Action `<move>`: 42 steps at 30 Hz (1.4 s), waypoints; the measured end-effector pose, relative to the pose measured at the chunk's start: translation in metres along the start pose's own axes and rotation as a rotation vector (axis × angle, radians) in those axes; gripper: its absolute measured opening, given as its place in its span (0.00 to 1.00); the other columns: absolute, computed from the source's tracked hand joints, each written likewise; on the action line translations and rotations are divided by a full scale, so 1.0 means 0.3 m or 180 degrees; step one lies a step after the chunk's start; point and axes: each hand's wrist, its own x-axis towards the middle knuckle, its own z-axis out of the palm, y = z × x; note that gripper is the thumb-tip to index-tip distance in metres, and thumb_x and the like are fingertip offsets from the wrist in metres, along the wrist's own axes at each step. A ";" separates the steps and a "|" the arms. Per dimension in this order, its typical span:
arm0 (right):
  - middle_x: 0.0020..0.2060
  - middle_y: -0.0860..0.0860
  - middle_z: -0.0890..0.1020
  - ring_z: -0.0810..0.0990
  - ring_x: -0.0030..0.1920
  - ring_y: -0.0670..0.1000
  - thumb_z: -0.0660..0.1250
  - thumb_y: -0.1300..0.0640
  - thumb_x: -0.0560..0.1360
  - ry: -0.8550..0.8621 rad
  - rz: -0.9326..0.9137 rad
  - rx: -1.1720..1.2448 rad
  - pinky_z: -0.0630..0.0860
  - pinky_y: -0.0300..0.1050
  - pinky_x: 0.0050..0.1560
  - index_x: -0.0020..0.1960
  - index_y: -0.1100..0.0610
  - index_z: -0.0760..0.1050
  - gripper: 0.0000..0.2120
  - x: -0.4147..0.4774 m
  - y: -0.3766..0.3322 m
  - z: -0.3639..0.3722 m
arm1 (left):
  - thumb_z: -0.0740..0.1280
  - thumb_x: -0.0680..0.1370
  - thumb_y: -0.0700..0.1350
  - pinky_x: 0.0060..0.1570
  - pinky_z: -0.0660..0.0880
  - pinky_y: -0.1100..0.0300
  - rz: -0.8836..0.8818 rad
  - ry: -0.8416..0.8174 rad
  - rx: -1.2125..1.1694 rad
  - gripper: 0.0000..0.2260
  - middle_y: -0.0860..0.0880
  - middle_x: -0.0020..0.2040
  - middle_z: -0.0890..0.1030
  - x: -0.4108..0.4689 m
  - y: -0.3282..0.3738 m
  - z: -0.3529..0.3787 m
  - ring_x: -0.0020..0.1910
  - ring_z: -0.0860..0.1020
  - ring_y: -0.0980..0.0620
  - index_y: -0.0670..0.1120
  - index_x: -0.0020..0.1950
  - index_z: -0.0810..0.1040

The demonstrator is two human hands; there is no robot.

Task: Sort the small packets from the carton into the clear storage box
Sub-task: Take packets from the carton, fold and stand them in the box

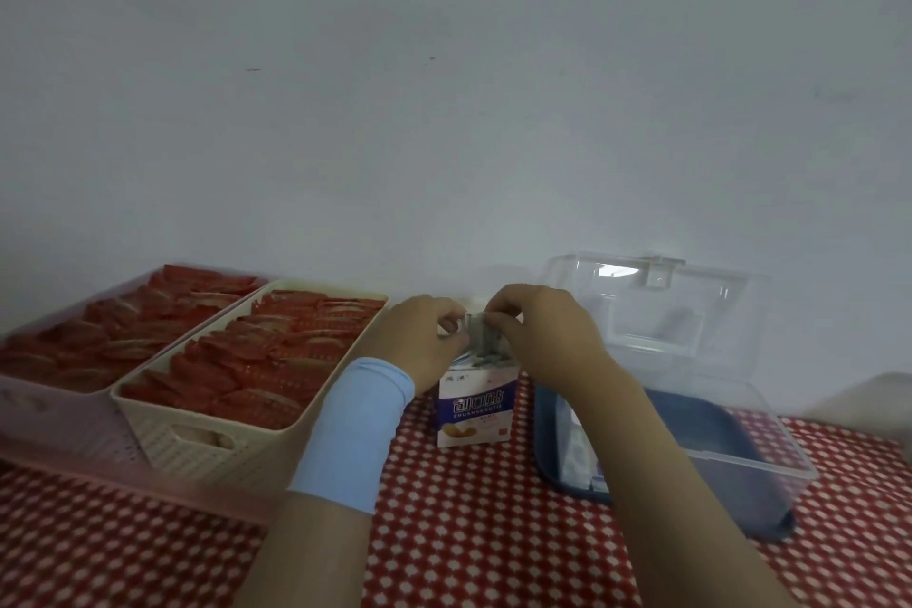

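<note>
1. Table with a red-and-white checked cloth (469,533); everything sits on it.
2. Left side: pink basket (59,439) and cream basket (197,449), side by side and touching, both packed with red sachets (256,360). Probably not task items.
3. Clear storage box (740,449) right of centre, lid (691,311) tipped open behind it, dark blue inside. Some pale packets seem to lie at its left end, too blurred to be sure.
4. Carton (476,410), white and blue, upright, top open, between the cream basket and the box, just beside the box.
5. Left hand (419,341) and right hand (548,336) meet above the carton mouth, fingers curled, both pinching one clump. Blue sleeve (355,430) on the left wrist.
6. Small packets (481,336): greyish clump at the carton mouth, between the two hands. Judged light, thin, floppy and probably slick, so the clump could fan out or shed one. Best pinched across the flat faces mid-stack, not by a corner. The carton looks light too and may lift or tip.
</note>
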 end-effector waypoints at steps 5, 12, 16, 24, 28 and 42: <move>0.43 0.40 0.82 0.78 0.41 0.41 0.66 0.51 0.80 0.0079 -0.0066 0.0555 0.79 0.43 0.45 0.55 0.46 0.79 0.05 -0.015 0.017 0.029 | 0.67 0.78 0.53 0.51 0.76 0.56 0.0037 0.0220 -0.0063 0.03 0.59 0.46 0.81 0.006 0.001 0.010 0.47 0.79 0.55 0.58 0.45 0.78; 0.33 0.40 0.81 0.78 0.35 0.39 0.69 0.54 0.78 0.0174 0.0106 0.1145 0.76 0.36 0.39 0.41 0.46 0.79 0.07 -0.003 0.038 0.005 | 0.73 0.76 0.44 0.47 0.75 0.66 -0.0041 0.0397 -0.1350 0.08 0.57 0.43 0.83 -0.001 0.027 -0.008 0.44 0.80 0.61 0.58 0.45 0.79; 0.30 0.43 0.82 0.76 0.31 0.41 0.69 0.59 0.78 0.0342 0.0041 0.1904 0.73 0.33 0.36 0.40 0.50 0.81 0.09 -0.015 0.010 -0.045 | 0.71 0.77 0.40 0.42 0.76 0.68 -0.0109 0.0433 -0.2133 0.02 0.51 0.43 0.84 -0.010 0.061 -0.043 0.40 0.80 0.60 0.47 0.46 0.82; 0.29 0.43 0.82 0.76 0.30 0.38 0.67 0.62 0.80 0.0086 -0.0030 0.2693 0.71 0.27 0.35 0.46 0.61 0.82 0.06 -0.066 -0.019 -0.105 | 0.63 0.79 0.48 0.45 0.82 0.53 -0.0509 -0.1265 -0.4195 0.20 0.37 0.59 0.82 -0.061 0.094 -0.076 0.51 0.82 0.44 0.37 0.66 0.77; 0.36 0.50 0.86 0.82 0.35 0.43 0.68 0.61 0.79 -0.0024 -0.0001 0.2805 0.77 0.35 0.41 0.48 0.62 0.82 0.06 -0.090 -0.011 -0.110 | 0.60 0.82 0.49 0.45 0.82 0.52 -0.0632 -0.1440 -0.4509 0.17 0.38 0.55 0.83 -0.071 0.131 -0.053 0.48 0.84 0.45 0.41 0.65 0.78; 0.35 0.53 0.85 0.79 0.33 0.46 0.70 0.63 0.78 -0.0103 -0.0028 0.2871 0.77 0.38 0.39 0.48 0.63 0.83 0.04 -0.152 0.064 -0.167 | 0.65 0.74 0.47 0.38 0.81 0.58 -0.0589 -0.1688 -0.4384 0.16 0.42 0.47 0.86 -0.093 0.191 0.023 0.38 0.84 0.50 0.40 0.58 0.78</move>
